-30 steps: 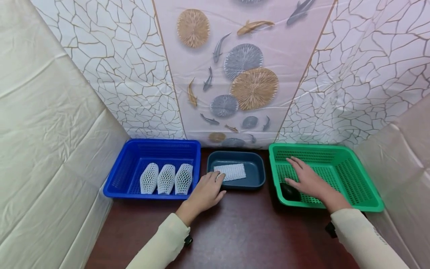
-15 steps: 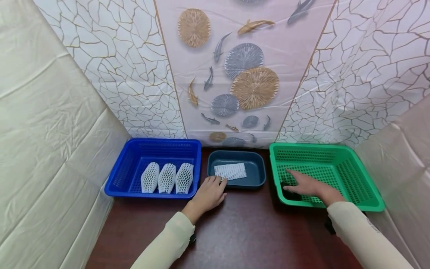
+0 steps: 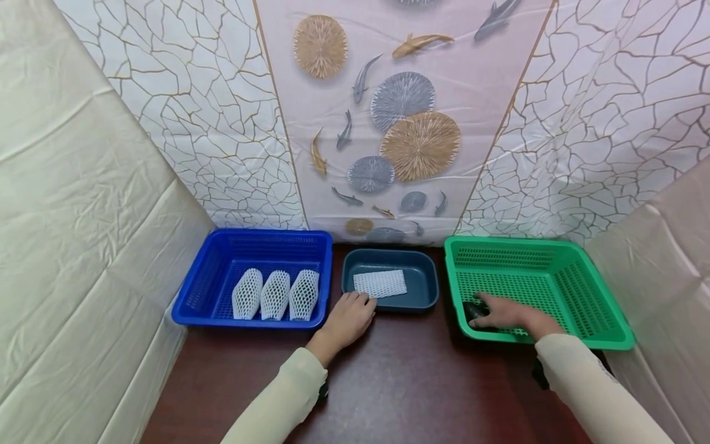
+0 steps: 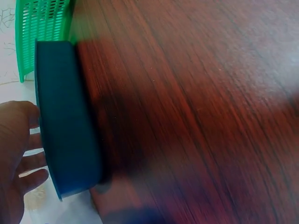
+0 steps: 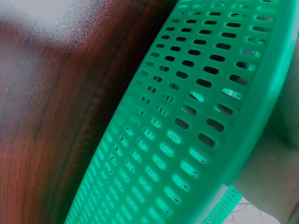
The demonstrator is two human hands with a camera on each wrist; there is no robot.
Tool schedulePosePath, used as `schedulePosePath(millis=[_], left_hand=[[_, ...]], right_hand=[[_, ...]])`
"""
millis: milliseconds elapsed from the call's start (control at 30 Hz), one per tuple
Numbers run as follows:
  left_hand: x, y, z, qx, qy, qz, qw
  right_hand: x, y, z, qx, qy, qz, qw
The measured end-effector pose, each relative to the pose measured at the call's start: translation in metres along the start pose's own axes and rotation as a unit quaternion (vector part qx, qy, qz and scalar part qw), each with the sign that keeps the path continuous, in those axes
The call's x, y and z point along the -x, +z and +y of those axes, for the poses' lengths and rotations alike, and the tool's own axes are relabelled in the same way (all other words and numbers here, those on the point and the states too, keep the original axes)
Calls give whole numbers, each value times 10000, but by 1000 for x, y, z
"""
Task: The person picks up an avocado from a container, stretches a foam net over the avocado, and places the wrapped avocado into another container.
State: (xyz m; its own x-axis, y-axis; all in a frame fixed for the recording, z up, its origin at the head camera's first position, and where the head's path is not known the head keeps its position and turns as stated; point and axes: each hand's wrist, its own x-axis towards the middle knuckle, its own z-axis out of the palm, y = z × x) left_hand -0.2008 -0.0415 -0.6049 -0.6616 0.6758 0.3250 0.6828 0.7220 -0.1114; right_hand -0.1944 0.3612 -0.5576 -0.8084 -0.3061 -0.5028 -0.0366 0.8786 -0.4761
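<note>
In the head view a dark oval fruit, likely an avocado (image 3: 473,310), lies in the near left corner of the green basket (image 3: 571,290). My right hand (image 3: 503,312) reaches into that basket and grips the fruit, thumb on the near side and fingers on the far side, hiding part of it. My left hand (image 3: 349,317) is at the front rim of the dark blue-grey tray (image 3: 426,293), its fingers loosely bent and holding nothing. A flat white foam net sleeve (image 3: 380,283) lies in the tray, just beyond those fingertips.
A blue basket (image 3: 266,245) stands on the left with three plump white foam net sleeves (image 3: 275,296) side by side in it. All three containers sit on a dark red-brown table (image 3: 410,376), with cloth-covered walls behind and at both sides.
My right hand has lowered into the green basket and closed its fingers round the avocado. The left hand has drawn back slightly from the net sleeve to the tray's front rim.
</note>
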Motion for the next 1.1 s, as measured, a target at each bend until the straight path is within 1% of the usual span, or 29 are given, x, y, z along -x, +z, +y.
schedulePosePath(millis=[133, 267, 400, 633, 733, 900, 1100], left_hand=[[-2, 2, 0, -210, 59, 79, 9997], [-4, 4, -1, -390, 102, 31, 9992], [-6, 5, -1, -409, 110, 48, 9991], [-11, 7, -2, -384, 128, 71, 9992], [-11, 8, -2, -328, 130, 122, 9993], [-11, 9, -2, -252, 131, 185, 9994], [-12, 10, -3, -243, 147, 83, 9996]], right_hand=[[-1, 2, 1, 5, 25, -19, 10000], [-2, 3, 0, 22, -48, 17, 10000], [-3, 4, 0, -7, -54, 59, 10000], [1, 1, 2, -138, -260, 196, 9994], [1, 1, 2, -236, -305, 340, 9987], [1, -3, 3, -224, -583, 610, 9962], [4, -11, -3, -278, -819, 1063, 9906]])
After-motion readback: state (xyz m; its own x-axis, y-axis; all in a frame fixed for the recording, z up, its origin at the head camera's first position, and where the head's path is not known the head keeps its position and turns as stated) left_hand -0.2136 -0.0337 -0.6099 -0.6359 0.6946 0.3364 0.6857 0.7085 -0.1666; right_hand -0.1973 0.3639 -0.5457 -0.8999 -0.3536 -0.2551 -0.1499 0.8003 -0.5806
